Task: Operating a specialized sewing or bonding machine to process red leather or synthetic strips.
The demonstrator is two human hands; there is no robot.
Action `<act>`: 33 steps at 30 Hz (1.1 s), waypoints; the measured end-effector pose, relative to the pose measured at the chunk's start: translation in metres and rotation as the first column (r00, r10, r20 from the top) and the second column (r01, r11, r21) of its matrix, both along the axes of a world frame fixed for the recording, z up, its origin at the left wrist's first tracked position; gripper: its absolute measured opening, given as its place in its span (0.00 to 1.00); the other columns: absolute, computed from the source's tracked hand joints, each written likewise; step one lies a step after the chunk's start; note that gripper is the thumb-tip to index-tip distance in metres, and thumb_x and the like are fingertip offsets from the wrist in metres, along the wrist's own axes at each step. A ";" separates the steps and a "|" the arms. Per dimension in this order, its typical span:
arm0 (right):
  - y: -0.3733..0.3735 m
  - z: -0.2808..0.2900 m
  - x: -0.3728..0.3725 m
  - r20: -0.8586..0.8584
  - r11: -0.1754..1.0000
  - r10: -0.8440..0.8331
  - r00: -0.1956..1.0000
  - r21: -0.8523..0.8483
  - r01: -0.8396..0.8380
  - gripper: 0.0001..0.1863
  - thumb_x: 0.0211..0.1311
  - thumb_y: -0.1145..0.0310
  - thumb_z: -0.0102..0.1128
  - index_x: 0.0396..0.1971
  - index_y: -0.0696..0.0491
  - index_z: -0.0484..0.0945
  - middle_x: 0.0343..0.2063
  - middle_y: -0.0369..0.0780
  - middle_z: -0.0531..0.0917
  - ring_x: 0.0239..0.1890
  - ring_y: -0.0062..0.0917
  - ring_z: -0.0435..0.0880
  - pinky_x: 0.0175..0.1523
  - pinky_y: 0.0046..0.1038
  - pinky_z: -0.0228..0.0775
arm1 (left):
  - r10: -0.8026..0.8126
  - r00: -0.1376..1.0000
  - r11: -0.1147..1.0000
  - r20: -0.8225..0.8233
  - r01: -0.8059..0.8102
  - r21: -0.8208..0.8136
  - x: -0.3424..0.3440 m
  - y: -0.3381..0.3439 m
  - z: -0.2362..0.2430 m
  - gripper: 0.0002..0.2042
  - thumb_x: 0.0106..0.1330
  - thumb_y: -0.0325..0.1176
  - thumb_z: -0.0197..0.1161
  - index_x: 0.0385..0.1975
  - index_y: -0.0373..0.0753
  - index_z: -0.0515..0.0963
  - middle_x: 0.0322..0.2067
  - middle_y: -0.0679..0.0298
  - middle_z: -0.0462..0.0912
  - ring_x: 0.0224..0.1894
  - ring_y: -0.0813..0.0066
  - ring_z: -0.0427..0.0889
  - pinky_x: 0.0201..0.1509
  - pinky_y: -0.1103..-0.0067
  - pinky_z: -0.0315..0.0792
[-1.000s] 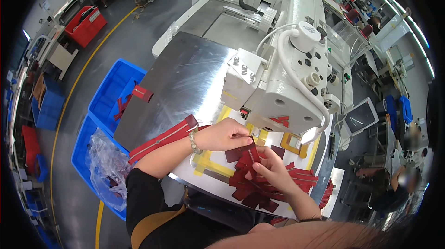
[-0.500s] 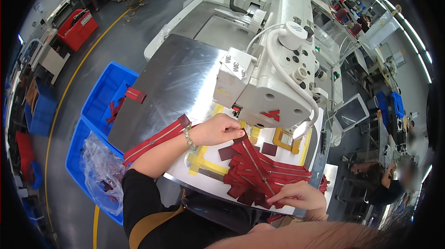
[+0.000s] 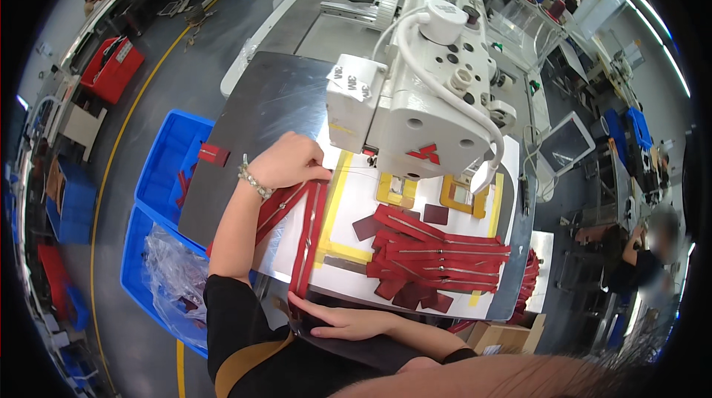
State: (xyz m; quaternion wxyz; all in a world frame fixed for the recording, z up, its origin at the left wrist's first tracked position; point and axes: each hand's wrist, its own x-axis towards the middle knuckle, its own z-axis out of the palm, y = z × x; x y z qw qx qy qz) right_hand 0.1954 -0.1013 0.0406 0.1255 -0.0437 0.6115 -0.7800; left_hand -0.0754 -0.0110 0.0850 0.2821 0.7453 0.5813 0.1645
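A red zipper strip (image 3: 308, 231) with a pale metal chain runs down the left side of the work surface. My left hand (image 3: 288, 163), a beaded bracelet at its wrist, is closed on its upper end. At the strip's lower end, by the table's front edge, my right hand (image 3: 352, 322) lies with its fingers stretched out and fingertips touching the strip; the thumb stands apart. Another bundle of red zippers (image 3: 273, 214) lies partly hidden under my left forearm. To the right is a pile of red zippers (image 3: 445, 261), with dark red fabric pieces (image 3: 436, 214) around it.
The white sewing machine head (image 3: 437, 127) stands just beyond the pile. Yellow-edged frames (image 3: 463, 196) lie under it on the white plate. Blue bins (image 3: 159, 153), one with clear plastic, stand left. A cardboard box (image 3: 504, 337) and a screen (image 3: 565, 142) are at the right.
Both hands have moved left from the pile, carrying the zipper strip to the left side of the surface. My right hand's fingers have straightened. The view has shifted slightly.
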 end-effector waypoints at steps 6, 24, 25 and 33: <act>0.002 -0.007 0.057 -0.170 0.877 -0.166 0.971 0.426 0.225 0.26 0.68 0.68 0.50 0.65 0.50 0.60 0.62 0.51 0.66 0.61 0.42 0.69 0.63 0.30 0.63 | 0.594 0.554 0.743 -0.583 -0.102 0.661 0.029 -0.007 -0.026 0.09 0.54 0.33 0.58 0.32 0.38 0.79 0.34 0.64 0.75 0.41 0.70 0.72 0.47 0.72 0.62; 0.030 -0.016 0.154 -0.717 -0.350 -0.233 0.656 0.692 0.632 0.20 0.47 0.59 0.70 0.43 0.46 0.81 0.44 0.34 0.79 0.39 0.24 0.76 0.45 0.28 0.62 | 0.408 0.861 0.853 -0.305 -0.241 0.463 0.078 -0.051 -0.006 0.05 0.54 0.27 0.61 0.31 0.39 0.79 0.30 0.64 0.83 0.35 0.65 0.80 0.42 0.72 0.71; 0.029 -0.016 0.151 -0.740 -0.209 -0.324 0.589 0.663 0.719 0.20 0.47 0.61 0.70 0.43 0.48 0.81 0.40 0.35 0.79 0.36 0.25 0.76 0.41 0.27 0.63 | 0.409 0.860 0.846 -0.306 -0.232 0.479 0.083 -0.054 -0.002 0.05 0.54 0.27 0.61 0.31 0.39 0.79 0.30 0.64 0.83 0.35 0.65 0.80 0.42 0.72 0.71; 0.038 0.008 0.103 0.139 0.446 -0.873 0.468 -0.160 0.880 0.06 0.63 0.76 0.56 0.38 0.59 0.77 0.28 0.33 0.77 0.21 0.10 0.66 0.26 0.15 0.57 | -0.268 0.946 0.517 -0.185 0.303 0.801 0.155 -0.092 -0.008 0.12 0.51 0.27 0.63 0.37 0.35 0.81 0.42 0.58 0.83 0.40 0.69 0.84 0.43 0.78 0.80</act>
